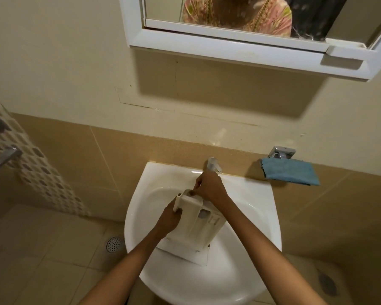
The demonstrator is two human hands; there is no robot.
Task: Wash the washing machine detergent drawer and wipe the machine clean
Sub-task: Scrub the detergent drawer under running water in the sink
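The white detergent drawer lies tilted over the white sink, its front panel toward me and its compartments facing up. My left hand grips the drawer's left side wall, thumb on top. At the drawer's far end, my right hand pinches the top edge with curled fingers, right under the chrome tap. No water stream is visible.
A blue cloth hangs on a chrome holder on the tiled wall right of the sink. A white mirror cabinet juts out overhead. A floor drain sits left of the sink, and a towel rail at far left.
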